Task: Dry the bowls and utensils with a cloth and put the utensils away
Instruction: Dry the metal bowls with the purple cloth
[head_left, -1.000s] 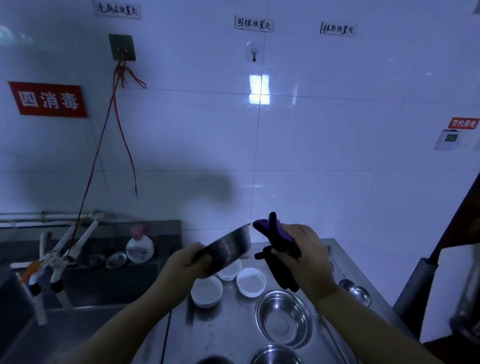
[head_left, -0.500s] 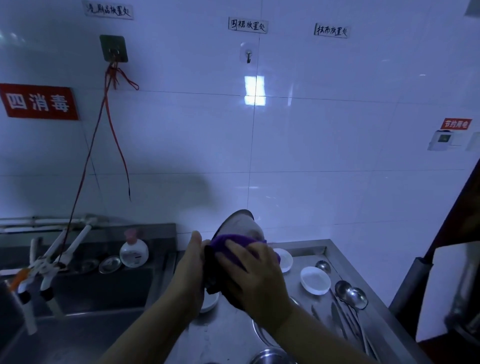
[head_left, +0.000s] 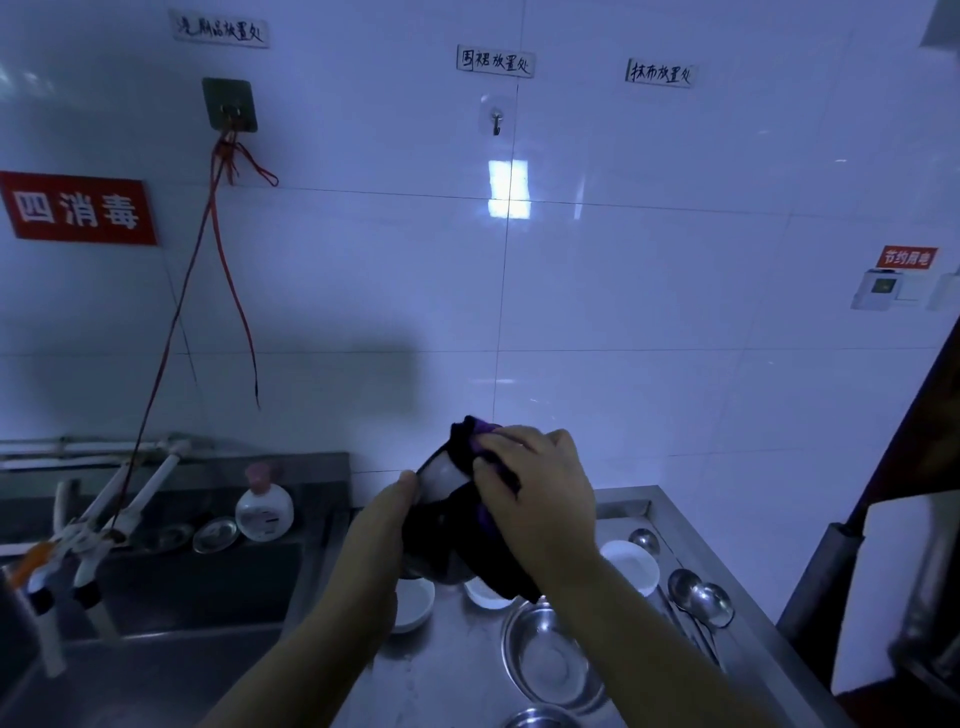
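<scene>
Held tilted above the table (head_left: 447, 670): a shiny metal bowl (head_left: 439, 475), mostly draped in a dark purple cloth (head_left: 485, 519). On the bowl's left, left hand (head_left: 384, 519), fingers gripping its rim. On the bowl's right, right hand (head_left: 535, 493), fingers curled, pressing the cloth against it. Below the bowl, white dishes (head_left: 415, 605); further right, another metal bowl (head_left: 545, 657), then spoons (head_left: 701, 597).

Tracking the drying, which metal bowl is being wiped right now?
The metal bowl held up in the hands, under the purple cloth; the other steel bowl sits on the counter.
</scene>
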